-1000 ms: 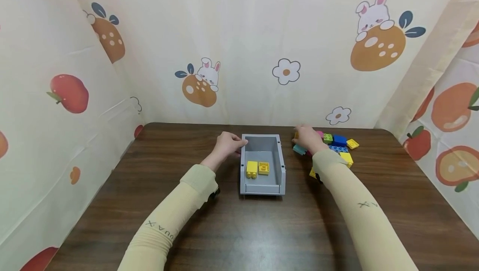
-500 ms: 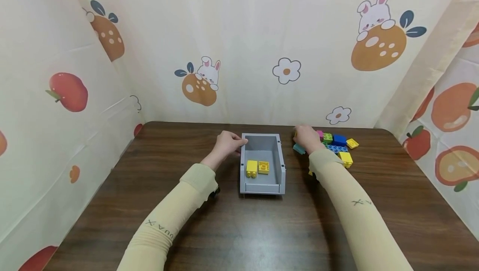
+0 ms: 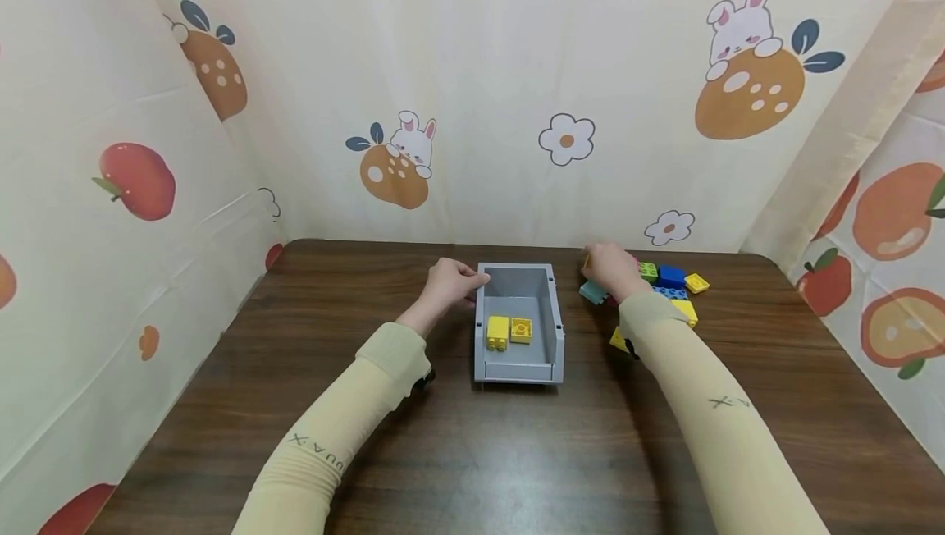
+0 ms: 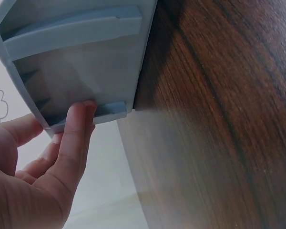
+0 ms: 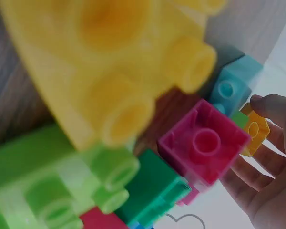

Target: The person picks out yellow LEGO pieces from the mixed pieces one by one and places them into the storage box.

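The left hand [image 3: 445, 285] pinches the grey bin [image 3: 519, 372], mid-frame on the worktop [image 3: 472, 461], between its fingers. Right of centre, the right hand [image 3: 613, 268] has fingers holding an orange block [image 5: 258, 130] near a teal block [image 5: 237, 86]; the right sleeve [image 3: 653, 317] partly covers a yellow block [image 3: 687, 312].

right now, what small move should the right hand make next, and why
Probably have the right hand secure a pinch on the orange-yellow brick: it is right at the brick, though a firm grip is unclear. The left hand holds the grey bin, where two yellow pieces lie.
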### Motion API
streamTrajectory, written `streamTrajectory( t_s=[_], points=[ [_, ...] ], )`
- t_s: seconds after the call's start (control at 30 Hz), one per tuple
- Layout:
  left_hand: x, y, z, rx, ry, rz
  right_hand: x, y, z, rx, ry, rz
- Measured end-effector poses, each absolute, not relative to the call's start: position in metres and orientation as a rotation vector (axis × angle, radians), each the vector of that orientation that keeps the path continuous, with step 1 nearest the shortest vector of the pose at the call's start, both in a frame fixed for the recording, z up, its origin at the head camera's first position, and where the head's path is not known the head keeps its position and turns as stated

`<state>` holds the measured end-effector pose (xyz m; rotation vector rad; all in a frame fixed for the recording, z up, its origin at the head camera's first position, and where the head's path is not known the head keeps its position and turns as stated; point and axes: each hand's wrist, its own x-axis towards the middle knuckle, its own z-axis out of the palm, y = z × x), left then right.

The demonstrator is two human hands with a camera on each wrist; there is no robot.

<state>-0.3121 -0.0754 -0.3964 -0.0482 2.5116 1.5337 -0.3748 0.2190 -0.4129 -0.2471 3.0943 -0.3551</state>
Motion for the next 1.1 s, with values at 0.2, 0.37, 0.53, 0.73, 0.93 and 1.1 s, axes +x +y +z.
streamTrajectory(
  t_s=[0.2, 0.37, 0.53, 0.73, 0.93, 1.1],
  points=[
    [-0.311, -0.075, -0.397, -0.058, 2.519, 1.524, -0.366, 0.220, -0.402, -0.328, 3.091, -0.378],
    [-0.311, -0.075, -0.398, -0.057, 2.518, 1.525, -0.359, 0.222, -0.393, -0.337, 3.067, -0.404],
    [-0.310, -0.075, -0.398, -0.059, 2.528, 1.516, -0.354, 0.223, -0.385, -0.373, 3.048, -0.421],
    [-0.309, -0.074, -0.397, -0.053, 2.525, 1.528, -0.349, 0.222, -0.373, -0.437, 3.035, -0.441],
    [-0.309, -0.074, -0.397, -0.048, 2.529, 1.525, -0.336, 0.217, -0.355, -0.490, 3.018, -0.472],
    [-0.310, -0.074, -0.396, -0.048, 2.545, 1.506, -0.327, 0.213, -0.345, -0.557, 3.050, -0.458]
  ],
)
